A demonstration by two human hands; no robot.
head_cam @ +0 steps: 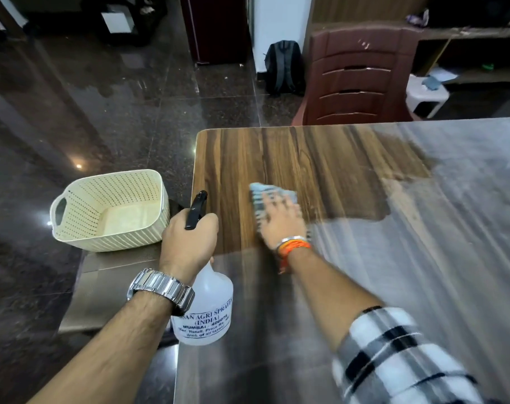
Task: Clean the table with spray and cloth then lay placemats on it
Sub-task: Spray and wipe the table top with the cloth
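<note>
Wood-grain table [306, 158] fills right of my feed, glare over near half. Cream basket [111, 211] sits left of table corner, off it. Left arm reaches forward; left hand [189, 240] curled round neck of spray bottle [207, 304], nozzle pointing away, bottle at table's left edge. Right arm stretched across tabletop; right hand [280, 220] flat, fingers spread, pressing blue-grey cloth [261, 190] onto wood near far-left corner. Hand blurred on my end.
</note>
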